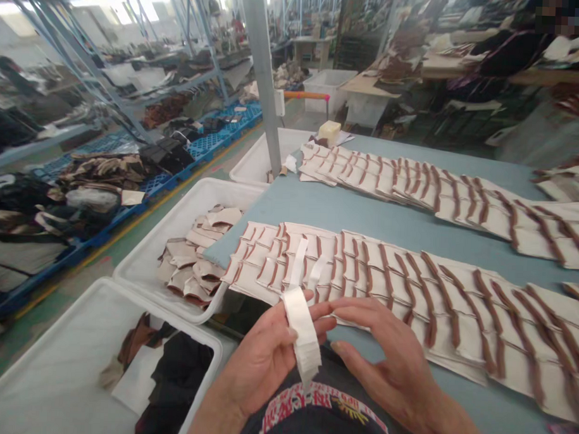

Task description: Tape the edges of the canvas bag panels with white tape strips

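Centrally, a white tape (303, 328), smooth and faintly glossy, forms a curved band that narrows below into a ragged, layered end. It lies across the fingers of my left hand (266, 343), held under the thumb, its tail hanging below the grip. Just beyond that grip, narrow white strips (299, 261) cross the brown-edged cream pieces (249, 276); whether they join the tape I cannot tell. My left palm is turned upward, fingers bent. My right hand (392, 344) reaches in from the right, thumb spread wide from extended fingers, its fingertips close to the left ones.
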`<act>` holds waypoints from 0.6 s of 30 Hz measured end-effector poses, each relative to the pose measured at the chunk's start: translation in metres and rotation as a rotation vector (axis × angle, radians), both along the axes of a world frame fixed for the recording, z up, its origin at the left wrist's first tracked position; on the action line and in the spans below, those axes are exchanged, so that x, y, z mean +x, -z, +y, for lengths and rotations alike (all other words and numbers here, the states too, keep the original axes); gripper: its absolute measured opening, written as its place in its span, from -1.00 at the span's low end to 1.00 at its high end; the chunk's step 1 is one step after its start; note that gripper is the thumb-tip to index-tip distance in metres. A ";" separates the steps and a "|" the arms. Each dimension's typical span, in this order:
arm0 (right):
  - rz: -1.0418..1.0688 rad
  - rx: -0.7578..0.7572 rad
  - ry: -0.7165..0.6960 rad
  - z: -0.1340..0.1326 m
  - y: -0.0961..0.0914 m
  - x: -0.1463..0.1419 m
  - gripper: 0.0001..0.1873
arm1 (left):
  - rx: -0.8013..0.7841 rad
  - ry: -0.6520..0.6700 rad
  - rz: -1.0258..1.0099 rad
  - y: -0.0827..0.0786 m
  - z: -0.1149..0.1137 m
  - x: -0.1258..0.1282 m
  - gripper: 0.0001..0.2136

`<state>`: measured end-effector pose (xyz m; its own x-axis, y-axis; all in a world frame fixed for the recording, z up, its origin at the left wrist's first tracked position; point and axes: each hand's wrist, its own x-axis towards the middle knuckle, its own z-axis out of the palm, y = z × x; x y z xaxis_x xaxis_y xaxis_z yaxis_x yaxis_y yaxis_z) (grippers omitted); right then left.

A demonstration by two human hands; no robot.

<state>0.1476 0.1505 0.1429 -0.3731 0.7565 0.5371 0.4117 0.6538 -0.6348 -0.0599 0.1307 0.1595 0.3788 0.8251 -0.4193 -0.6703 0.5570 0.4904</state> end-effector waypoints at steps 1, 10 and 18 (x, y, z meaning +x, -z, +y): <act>0.011 0.022 -0.043 0.001 -0.009 -0.003 -0.74 | 0.018 0.007 -0.001 -0.002 0.000 0.003 -0.53; -0.154 0.096 -0.078 0.006 -0.011 -0.014 -0.82 | 0.149 0.024 0.074 -0.012 0.000 0.022 -0.53; -0.083 0.011 -0.105 0.007 -0.004 -0.010 -0.84 | 0.180 0.053 0.158 -0.006 -0.005 0.030 -0.51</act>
<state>0.1371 0.1574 0.1472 -0.4934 0.7053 0.5091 0.3919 0.7027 -0.5938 -0.0301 0.1257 0.1657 0.3652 0.8725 -0.3246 -0.5495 0.4835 0.6814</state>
